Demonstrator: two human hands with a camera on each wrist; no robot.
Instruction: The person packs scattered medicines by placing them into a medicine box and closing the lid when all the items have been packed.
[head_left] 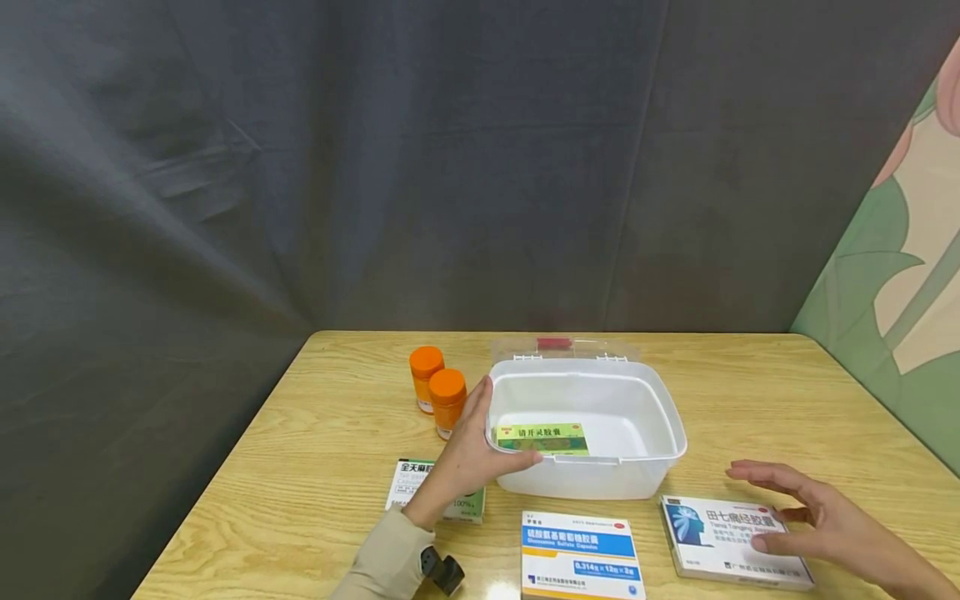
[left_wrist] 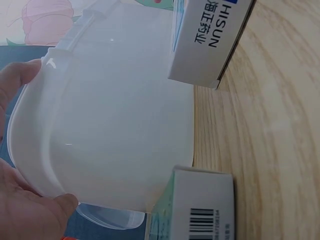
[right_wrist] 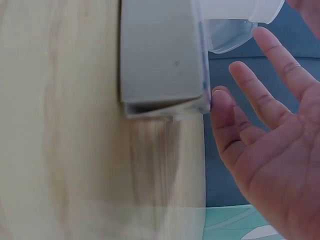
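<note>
At the near side of the table (head_left: 292, 450), lying flat with printed face up, a blue, white and orange box (head_left: 581, 557), marked HISUN on one end in the left wrist view. To its right, also flat, a white box (head_left: 727, 537) with a blue head picture, set slightly askew. Over the right end of this white box, the right hand (head_left: 821, 521), fingers spread and loosely bent, gripping nothing; impossible to tell whether touching the box or just above it. Reaching in on the other side, a beige sleeve (head_left: 382, 558) with a black device (head_left: 442, 571) at the wrist. Partly hidden behind that forearm, a green and white box (head_left: 408, 479), with a barcode on its end in the left wrist view.

A little farther, the left hand (head_left: 476, 442), clasping the front left corner of an open whitish plastic container (head_left: 581, 479), thumb along the front, fingers along the left side. Inside, toward the front left, a yellow-green box (head_left: 543, 439), lower edge cut off from sight by the rim. Left of the container, two upright orange bottles (head_left: 447, 396), one partly behind the other. Behind the container, hinged back, a clear lid (head_left: 517, 346) with a red latch (head_left: 553, 342). Farthest, a dark grey curtain (head_left: 480, 167), and at right a floral panel (head_left: 900, 292).
</note>
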